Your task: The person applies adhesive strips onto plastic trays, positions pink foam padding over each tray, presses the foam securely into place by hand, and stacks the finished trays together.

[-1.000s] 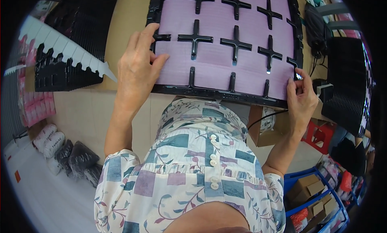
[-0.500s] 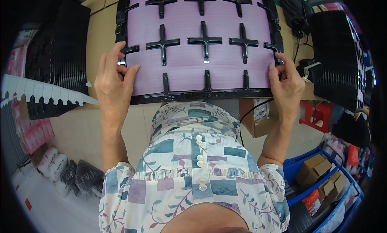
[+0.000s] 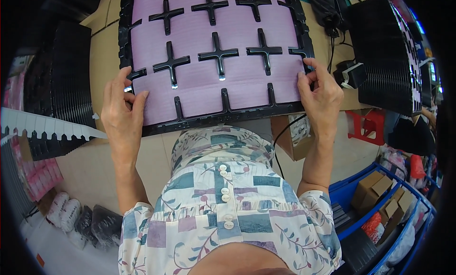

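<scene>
In front of me lies a black plastic tray [image 3: 199, 122] with rows of raised black crosses. Soft-looking pinkish-purple sheeting [image 3: 190, 96] shows between the crosses. My left hand [image 3: 122, 108] is at the tray's left side near the front corner, its thumb over the sheeting and its curled fingers at the rim. Opposite it, my right hand [image 3: 320, 94] curls at the right rim, with thumb and index finger close together at the sheeting's edge. Both hands appear to grip the tray's sides; some fingertips are hidden.
Stacks of black trays stand left [image 3: 71, 80] and right [image 3: 384, 56]. A white toothed strip [image 3: 52, 125] juts in from the left. Brown cardboard [image 3: 102, 51] covers the table. Below right are a red stool [image 3: 365, 127] and a blue crate [image 3: 344, 194] holding cardboard boxes.
The whole view has shifted and tilted slightly, so the tray sits farther left and at a slant. Both hands stay at about the same places on its sides.
</scene>
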`<state>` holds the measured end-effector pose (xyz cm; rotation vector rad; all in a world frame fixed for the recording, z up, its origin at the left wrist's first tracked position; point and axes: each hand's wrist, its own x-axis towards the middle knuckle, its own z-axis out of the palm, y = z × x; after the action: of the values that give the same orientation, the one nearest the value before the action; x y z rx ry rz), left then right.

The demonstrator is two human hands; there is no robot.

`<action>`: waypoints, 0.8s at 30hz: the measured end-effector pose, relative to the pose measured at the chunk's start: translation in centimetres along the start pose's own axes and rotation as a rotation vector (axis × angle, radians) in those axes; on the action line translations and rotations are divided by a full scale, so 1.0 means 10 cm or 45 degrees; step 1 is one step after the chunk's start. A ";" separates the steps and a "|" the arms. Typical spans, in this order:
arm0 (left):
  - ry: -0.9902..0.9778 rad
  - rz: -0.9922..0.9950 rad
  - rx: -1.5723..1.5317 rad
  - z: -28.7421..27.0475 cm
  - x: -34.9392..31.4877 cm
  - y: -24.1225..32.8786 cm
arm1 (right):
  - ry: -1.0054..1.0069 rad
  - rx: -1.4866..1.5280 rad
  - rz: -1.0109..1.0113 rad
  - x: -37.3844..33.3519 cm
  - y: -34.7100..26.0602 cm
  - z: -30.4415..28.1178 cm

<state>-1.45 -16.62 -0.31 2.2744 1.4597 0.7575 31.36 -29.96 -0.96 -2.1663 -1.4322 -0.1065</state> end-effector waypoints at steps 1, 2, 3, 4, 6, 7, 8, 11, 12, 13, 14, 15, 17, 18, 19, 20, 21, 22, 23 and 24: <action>0.002 0.010 0.010 0.01 0.00 -0.01 | 0.001 0.000 -0.002 0.00 -0.01 0.00; 0.004 0.020 0.020 0.02 -0.01 -0.02 | 0.000 0.000 0.000 0.00 -0.02 -0.01; 0.005 0.018 0.020 0.02 -0.01 -0.01 | -0.002 0.000 0.002 0.00 -0.03 -0.01; 0.002 0.013 0.026 0.02 -0.01 0.00 | -0.002 0.000 0.001 -0.01 -0.02 -0.01; -0.002 0.006 0.031 0.02 -0.02 0.01 | 0.009 -0.034 -0.021 -0.02 0.00 0.00; -0.002 0.016 0.030 0.02 -0.02 0.01 | 0.007 -0.034 -0.023 -0.01 0.00 0.00; -0.002 0.025 0.029 0.02 -0.02 0.01 | 0.018 -0.034 -0.035 -0.01 0.00 0.00; -0.014 0.003 0.023 0.02 0.00 0.02 | 0.024 -0.039 -0.022 -0.02 0.00 0.00; -0.019 0.004 0.018 0.03 0.01 0.00 | 0.020 -0.043 0.003 -0.02 0.01 0.00; -0.015 0.009 0.016 0.02 0.01 -0.01 | 0.021 -0.039 -0.002 -0.02 0.00 0.01; -0.011 0.014 0.013 0.02 0.00 -0.02 | 0.021 -0.034 0.006 -0.01 -0.02 0.01; -0.008 0.014 0.015 0.01 0.00 -0.01 | 0.021 -0.029 0.015 -0.01 -0.03 0.01; -0.012 0.003 0.016 0.01 0.02 -0.01 | 0.039 -0.051 -0.012 -0.01 -0.03 0.03; -0.013 0.002 0.016 0.01 0.03 -0.02 | 0.061 -0.069 -0.041 0.00 -0.04 0.04; -0.012 0.009 0.023 0.01 0.02 -0.03 | 0.056 -0.065 -0.046 -0.01 -0.03 0.06; -0.010 0.016 0.034 0.01 0.02 -0.04 | 0.065 -0.113 -0.077 -0.01 -0.03 0.07; -0.004 0.007 0.044 0.01 0.02 -0.02 | 0.075 -0.157 -0.110 -0.01 -0.04 0.07; 0.010 -0.003 0.038 -0.01 -0.02 0.01 | 0.065 -0.127 -0.139 0.00 -0.04 0.07; 0.022 -0.009 0.039 -0.03 -0.03 0.03 | 0.097 -0.189 -0.149 -0.01 -0.05 0.07; 0.060 0.061 0.102 -0.01 -0.04 0.05 | 0.130 -0.246 -0.160 -0.03 -0.05 0.06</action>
<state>-1.29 -17.24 -0.02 2.3745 1.4865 0.7846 30.68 -29.80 -1.40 -2.1851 -1.5536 -0.4111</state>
